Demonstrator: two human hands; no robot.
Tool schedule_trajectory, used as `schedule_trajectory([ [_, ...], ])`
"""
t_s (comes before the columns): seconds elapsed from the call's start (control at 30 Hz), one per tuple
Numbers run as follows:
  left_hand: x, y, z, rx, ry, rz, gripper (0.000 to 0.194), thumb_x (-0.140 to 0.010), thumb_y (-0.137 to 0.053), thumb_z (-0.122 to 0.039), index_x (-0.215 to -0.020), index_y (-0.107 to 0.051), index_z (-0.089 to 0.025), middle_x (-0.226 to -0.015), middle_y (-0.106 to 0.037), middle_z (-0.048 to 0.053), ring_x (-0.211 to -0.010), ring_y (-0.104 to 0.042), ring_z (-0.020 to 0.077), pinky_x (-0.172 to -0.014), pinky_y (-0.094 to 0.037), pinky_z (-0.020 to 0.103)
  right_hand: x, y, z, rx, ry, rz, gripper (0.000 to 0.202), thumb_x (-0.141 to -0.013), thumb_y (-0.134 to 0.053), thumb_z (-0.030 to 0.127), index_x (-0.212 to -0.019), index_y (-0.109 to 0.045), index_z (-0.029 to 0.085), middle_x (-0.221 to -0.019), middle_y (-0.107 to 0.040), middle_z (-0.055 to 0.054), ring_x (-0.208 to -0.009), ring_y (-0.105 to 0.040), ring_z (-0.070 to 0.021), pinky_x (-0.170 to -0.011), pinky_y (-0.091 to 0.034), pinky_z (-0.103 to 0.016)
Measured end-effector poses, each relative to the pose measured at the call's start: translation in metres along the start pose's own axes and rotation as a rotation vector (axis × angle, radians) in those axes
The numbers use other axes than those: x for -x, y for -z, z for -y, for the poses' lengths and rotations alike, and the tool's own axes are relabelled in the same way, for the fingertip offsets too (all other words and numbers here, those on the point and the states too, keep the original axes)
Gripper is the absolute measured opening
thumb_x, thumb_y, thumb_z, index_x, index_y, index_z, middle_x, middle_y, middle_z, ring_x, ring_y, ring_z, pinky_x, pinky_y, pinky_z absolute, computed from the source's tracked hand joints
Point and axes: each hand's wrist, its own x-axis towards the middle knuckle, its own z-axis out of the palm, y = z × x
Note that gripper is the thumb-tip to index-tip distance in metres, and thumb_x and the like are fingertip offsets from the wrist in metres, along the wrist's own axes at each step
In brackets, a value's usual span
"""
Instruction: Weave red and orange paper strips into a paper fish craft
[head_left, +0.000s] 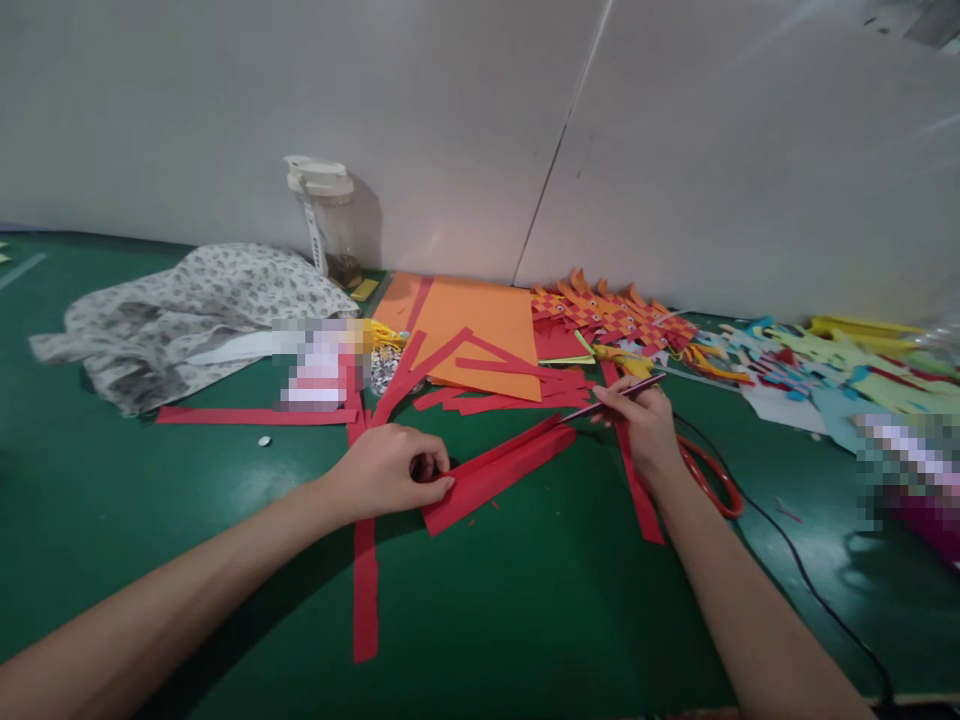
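Observation:
My left hand (394, 468) pinches the left end of a folded red paper piece (495, 470) between thumb and fingers. The red piece slants up to the right, with a raised edge along its far side. My right hand (637, 425) is closed round a slim, dark, pen-like tool (611, 398). Its tip meets the far right end of the red paper. One loose red strip (365, 590) runs from beneath my left hand towards the front. Another red strip (637, 490) passes under my right hand.
Orange sheets (487, 325) with red strips across them lie behind my hands. At the back right are woven red-orange paper pieces (622, 310) and colourful scraps (825, 360). A patterned cloth (202, 310) and a lidded bottle (330, 215) stand left; an orange loop (720, 475) and black cable (802, 570), right.

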Motion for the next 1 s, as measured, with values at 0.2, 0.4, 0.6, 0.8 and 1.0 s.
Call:
schedule_trajectory([
  [0.2, 0.000, 0.001, -0.002, -0.002, 0.016, 0.008, 0.013, -0.073, -0.059, -0.030, -0.073, -0.065, -0.019, -0.063, -0.064, -0.002, -0.058, -0.056, 0.0101, -0.052, -0.035, 0.020, 0.002, 0.002, 0.001, -0.058, 0.051, -0.124, 0.024, -0.062, -0.073, 0.033, -0.055, -0.053, 0.021, -0.040, -0.055, 0.004, -0.034, -0.051, -0.0133, -0.034, -0.034, -0.024],
  [0.4, 0.000, 0.001, -0.002, 0.000, 0.019, 0.005, 0.014, -0.074, -0.058, -0.030, -0.073, -0.065, -0.019, -0.063, -0.063, -0.002, -0.058, -0.055, 0.0099, -0.051, -0.034, 0.019, 0.011, -0.013, 0.004, -0.053, -0.041, 0.090, 0.024, -0.064, -0.072, 0.035, -0.056, -0.054, 0.021, -0.040, -0.056, 0.003, -0.037, -0.053, -0.0129, -0.036, -0.035, -0.023],
  [0.6, 0.000, 0.001, -0.002, -0.006, 0.014, 0.008, 0.014, -0.074, -0.059, -0.030, -0.073, -0.065, -0.019, -0.063, -0.064, -0.002, -0.058, -0.056, 0.0102, -0.051, -0.035, 0.020, 0.002, -0.002, 0.000, -0.020, 0.029, -0.069, 0.025, -0.062, -0.073, 0.035, -0.056, -0.054, 0.021, -0.039, -0.054, 0.004, -0.034, -0.048, -0.0114, -0.035, -0.032, -0.023],
  [0.8, 0.000, 0.000, -0.001, -0.001, 0.014, -0.005, 0.014, -0.073, -0.059, -0.031, -0.073, -0.065, -0.019, -0.063, -0.064, -0.002, -0.058, -0.056, 0.0100, -0.051, -0.034, 0.020, 0.014, -0.009, 0.008, -0.032, 0.086, -0.110, 0.025, -0.067, -0.071, 0.036, -0.058, -0.052, 0.022, -0.041, -0.056, 0.004, -0.035, -0.046, -0.0116, -0.036, -0.032, -0.024],
  [1.0, 0.000, 0.001, -0.003, -0.014, 0.016, 0.004, 0.013, -0.073, -0.059, -0.030, -0.074, -0.066, -0.019, -0.064, -0.064, -0.002, -0.059, -0.056, 0.0104, -0.052, -0.035, 0.020, 0.051, -0.049, 0.030, -0.004, 0.003, 0.293, 0.030, -0.072, -0.069, 0.045, -0.063, -0.053, 0.021, -0.048, -0.061, 0.002, -0.041, -0.051, -0.0123, -0.042, -0.040, -0.024],
])
